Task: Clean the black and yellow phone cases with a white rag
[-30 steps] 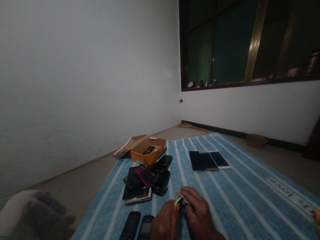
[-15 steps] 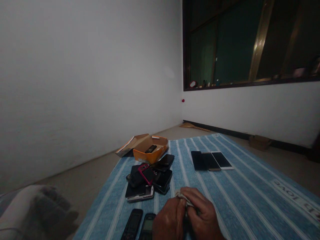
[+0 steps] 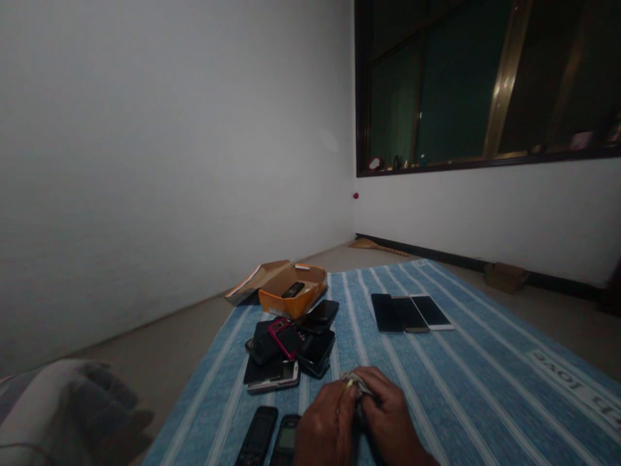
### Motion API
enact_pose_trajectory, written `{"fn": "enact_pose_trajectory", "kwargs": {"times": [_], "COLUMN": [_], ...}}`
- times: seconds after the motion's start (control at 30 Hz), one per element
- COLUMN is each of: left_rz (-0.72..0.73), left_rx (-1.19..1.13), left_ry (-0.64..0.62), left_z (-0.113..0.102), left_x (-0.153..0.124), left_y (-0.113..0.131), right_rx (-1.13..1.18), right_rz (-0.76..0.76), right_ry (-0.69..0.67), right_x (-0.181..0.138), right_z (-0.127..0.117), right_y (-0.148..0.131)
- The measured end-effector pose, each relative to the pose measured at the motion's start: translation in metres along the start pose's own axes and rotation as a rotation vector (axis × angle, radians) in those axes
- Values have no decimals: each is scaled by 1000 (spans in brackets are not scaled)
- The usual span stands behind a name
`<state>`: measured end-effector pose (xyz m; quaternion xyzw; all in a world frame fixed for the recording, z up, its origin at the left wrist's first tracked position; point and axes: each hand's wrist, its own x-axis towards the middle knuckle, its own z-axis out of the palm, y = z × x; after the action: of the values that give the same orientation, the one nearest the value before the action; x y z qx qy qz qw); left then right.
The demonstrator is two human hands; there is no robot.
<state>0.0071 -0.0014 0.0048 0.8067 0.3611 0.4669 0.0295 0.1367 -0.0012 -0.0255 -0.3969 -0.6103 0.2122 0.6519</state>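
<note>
At the bottom centre, my left hand (image 3: 321, 426) and my right hand (image 3: 389, 414) are pressed together, fingers closed. A crumpled pale cloth (image 3: 358, 380) pokes out between their fingertips, with a small yellowish spot by my left thumb. The right fingers are wrapped over the cloth. Whatever my left hand grips inside is hidden. Just left of it lie a black keypad phone (image 3: 259, 432) and a second keypad phone (image 3: 287, 435), partly covered by that hand. Beyond them is a heap of old phones, among them a pink-framed phone (image 3: 286, 338) and a silver-edged phone (image 3: 274, 384).
An orange cardboard box (image 3: 291, 303) with its lid open holds a small dark phone (image 3: 294, 289). Several flat phones or screens (image 3: 410, 313) lie side by side on the blue striped cloth (image 3: 485, 382). Grey fabric (image 3: 58, 408) is at lower left. A brown box (image 3: 504, 277) stands by the wall.
My hands have shifted slightly against each other around the cloth, the right fingers now a little lower. A yellowish spot shows by the left thumb. The phones and box have not moved.
</note>
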Motion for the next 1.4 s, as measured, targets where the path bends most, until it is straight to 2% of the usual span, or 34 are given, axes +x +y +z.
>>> {"fn": "enact_pose_trajectory", "kwargs": {"times": [0.07,0.13,0.3,0.37,0.5,0.67,0.9,1.0,1.07,1.23,1.3,1.4], "left_rz": [33,-1,-210,-237,-175,-155,-69,-116,-139,-188,-203,-204], "left_rx": [17,9,-87,-104,-112,-116,-127,-100,-119,-184,-204,-214], "left_ry": [25,-57,-191,-211,-203,-117,-37,18,3,-17,-28,-55], "left_z": [-1,-4,-12,-12,-7,-3,10,15,16,14,14,16], "left_x": [1,2,6,5,1,0,-10,-15,-15,-12,-12,-12], "left_y": [-1,1,8,9,6,6,0,-2,0,6,6,6], "right_rx": [-1,-3,-7,-7,-29,-121,-277,-324,-374,-517,-532,-543], "right_rz": [51,99,132,83,-131,-348,-370,-368,-416,-654,-689,-655], "right_ry": [-21,-33,20,37,51,36,50,44,57,86,73,88], "right_x": [-1,-2,-2,-1,3,6,13,14,13,8,8,12], "right_z": [-2,-3,-4,-3,-2,-6,-20,-24,-24,-19,-17,-20], "right_y": [9,16,15,6,-16,-25,-14,-11,-10,-11,-12,-13]}}
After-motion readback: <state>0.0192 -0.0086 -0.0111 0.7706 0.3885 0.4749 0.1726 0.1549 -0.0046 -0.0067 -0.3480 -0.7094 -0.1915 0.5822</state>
